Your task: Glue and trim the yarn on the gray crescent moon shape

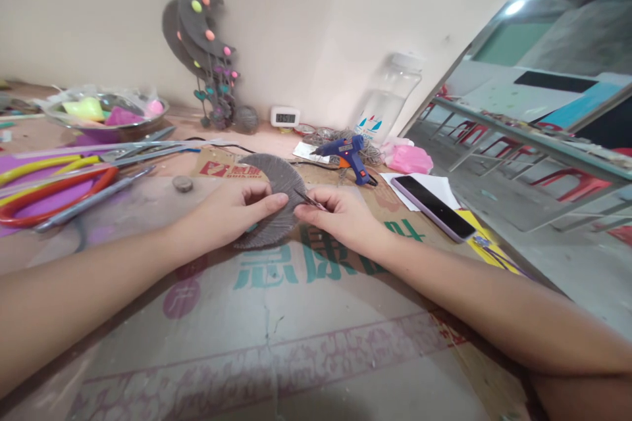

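Note:
A grey crescent moon [282, 174], wrapped in yarn, is held a little above the cardboard. My left hand [230, 212] is closed on its inner edge, thumb on top and fingers curled partly out of sight. At the outer right edge, my right hand [343, 216] pinches a slim dark pointed tool [307, 198], its tip over the crescent; whether it is tweezers or small scissors is unclear. Behind the crescent, a blue glue gun [349, 154] lies near a tangle of grey yarn.
Printed cardboard [276, 342] covers the tabletop. Scissors with yellow and red handles [99, 179] lie left, near a metal bowl [160, 112]. A phone [434, 207], a water bottle [388, 102] and pink plastic [409, 158] sit right. A decorated crescent hanging [202, 33] and small clock [285, 117] stand behind.

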`<action>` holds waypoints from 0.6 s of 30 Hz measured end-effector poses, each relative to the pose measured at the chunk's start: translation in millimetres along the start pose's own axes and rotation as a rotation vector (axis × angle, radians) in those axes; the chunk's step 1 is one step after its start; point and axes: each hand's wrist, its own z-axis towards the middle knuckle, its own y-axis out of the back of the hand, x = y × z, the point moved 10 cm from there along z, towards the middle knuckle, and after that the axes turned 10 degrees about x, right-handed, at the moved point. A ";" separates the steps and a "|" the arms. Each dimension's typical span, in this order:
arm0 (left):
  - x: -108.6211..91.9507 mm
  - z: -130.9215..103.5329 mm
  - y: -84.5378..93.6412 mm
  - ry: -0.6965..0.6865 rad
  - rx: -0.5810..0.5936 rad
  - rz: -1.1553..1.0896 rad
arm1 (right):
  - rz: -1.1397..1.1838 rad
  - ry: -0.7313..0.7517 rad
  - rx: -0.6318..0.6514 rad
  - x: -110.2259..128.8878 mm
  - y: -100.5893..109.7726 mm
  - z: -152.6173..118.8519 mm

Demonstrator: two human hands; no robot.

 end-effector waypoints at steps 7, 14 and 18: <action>-8.5 0.4 -4.4 -0.032 0.044 0.022 | 0.096 0.007 0.028 -3.1 -3.8 -1.0; -3.0 1.8 -10.0 -0.013 0.098 -0.122 | 0.257 0.108 0.039 -2.5 -1.2 -1.4; -6.1 0.4 -9.8 -0.035 0.097 -0.109 | 0.286 0.097 -0.016 -6.2 3.5 -1.1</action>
